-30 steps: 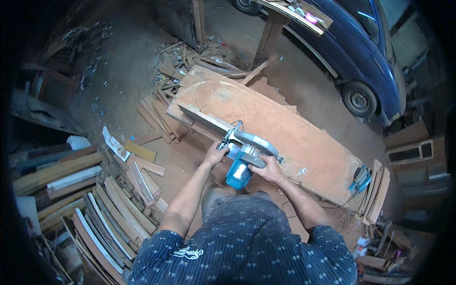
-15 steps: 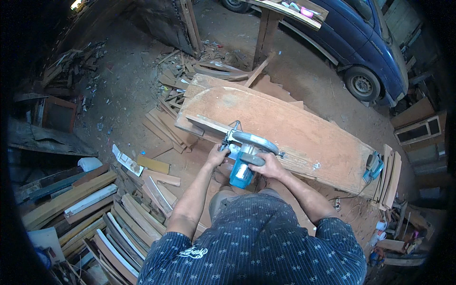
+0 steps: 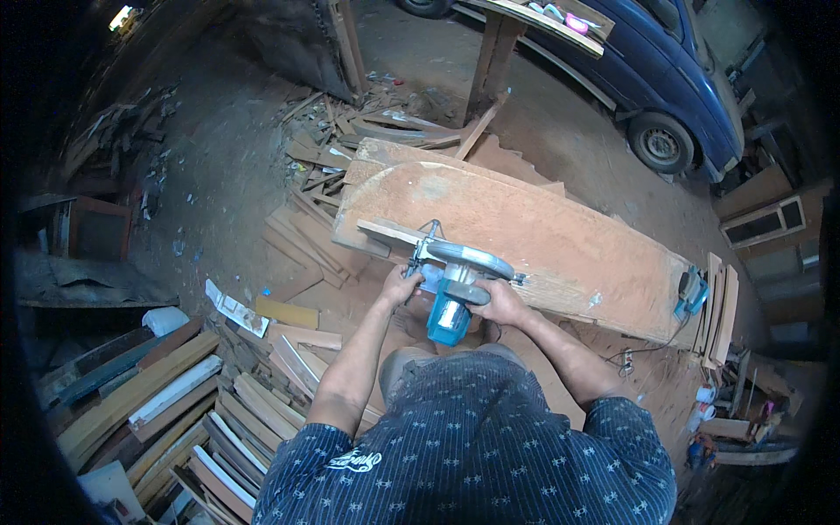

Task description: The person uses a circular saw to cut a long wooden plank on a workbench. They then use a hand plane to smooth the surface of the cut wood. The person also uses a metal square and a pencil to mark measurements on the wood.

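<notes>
Your circular saw point(image 3: 459, 284) sits at the near edge of the worktop point(image 3: 560, 236), its grey blade guard up on the dusty reddish top and its teal motor body hanging off toward you. Your left hand point(image 3: 401, 287) is on the saw's left side, fingers point(image 3: 411, 276) curled tight around the front of the base, just where a narrow wooden strip point(image 3: 389, 232) runs off to the left along the worktop. Your right hand point(image 3: 500, 304) is clamped over the handle, right behind the guard, fingers wrapped shut around it so the saw lies squarely between your two hands. Both forearms reach straight up from your dark patterned shirt point(image 3: 472, 446).

Off at the worktop's right end a second teal power tool point(image 3: 691, 293) rests, well apart from the saw, beside a few boards point(image 3: 722, 311) leaning on end. To your left, stacked planks point(image 3: 149, 394) fan out across the dirt floor point(image 3: 219, 157), and more offcuts point(image 3: 306, 227) litter the ground beyond the worktop's left end. A blue car point(image 3: 674, 79) stands at the upper right.
</notes>
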Demonstrator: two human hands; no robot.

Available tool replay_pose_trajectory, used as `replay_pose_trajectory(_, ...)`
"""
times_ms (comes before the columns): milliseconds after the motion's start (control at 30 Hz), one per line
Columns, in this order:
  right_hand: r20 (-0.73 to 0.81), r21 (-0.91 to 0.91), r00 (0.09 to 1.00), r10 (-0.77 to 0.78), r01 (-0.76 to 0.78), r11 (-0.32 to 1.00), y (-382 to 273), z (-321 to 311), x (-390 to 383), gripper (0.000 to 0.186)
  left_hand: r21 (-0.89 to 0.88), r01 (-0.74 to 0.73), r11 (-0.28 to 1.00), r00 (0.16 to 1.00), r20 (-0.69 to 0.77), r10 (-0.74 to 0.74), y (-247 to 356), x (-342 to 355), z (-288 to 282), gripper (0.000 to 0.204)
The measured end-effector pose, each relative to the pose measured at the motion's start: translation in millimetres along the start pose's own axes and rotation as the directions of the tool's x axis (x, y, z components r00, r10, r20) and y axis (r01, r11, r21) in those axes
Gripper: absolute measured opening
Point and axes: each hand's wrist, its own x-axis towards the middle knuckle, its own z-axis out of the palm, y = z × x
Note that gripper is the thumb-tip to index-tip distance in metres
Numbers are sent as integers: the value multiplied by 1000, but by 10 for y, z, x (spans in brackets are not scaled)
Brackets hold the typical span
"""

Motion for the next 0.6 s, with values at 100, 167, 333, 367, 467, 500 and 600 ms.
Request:
replay_pose_trajectory(100, -11, -25, 1000, -4, 4, 1000, 40, -33, -16, 36, 55, 35, 998, 999, 10, -36, 129, -78, 43, 40)
replay_pose_trajectory(167, -13, -43, 999, -36, 36, 998, 53, -46, 16, 37, 27, -4, 1000, 1000, 23, 3, 84, -16, 13, 39)
replay_pose_trajectory(333, 3, -52, 1000, -16, 17, 999, -31, -137, -16, 36, 30, 7, 1000, 1000, 7, -7, 155, -81, 86, 37)
replay_pose_trajectory(367, 10, -40, 1000, -17, 17, 999, -22, -151, -17, 36, 21, 14, 1000, 1000, 21, -15, 153, -47, 76, 36)
replay_pose_trajectory(467, 3, -20, 999, -39, 39, 999, -68, -163, -15, 35, -15, 42, 999, 999, 9, -42, 65, 4, 36, 38)
replay_pose_trajectory(500, -4, -10, 999, -45, 45, 999, -67, -168, -4, 35, -26, 51, 998, 999, 0, -51, 68, 12, 26, 39)
replay_pose_trajectory(600, 21, -2, 999, -28, 28, 1000, -48, -180, 18, 37, 86, 38, 996, 999, -3, -38, 94, 17, 24, 33)
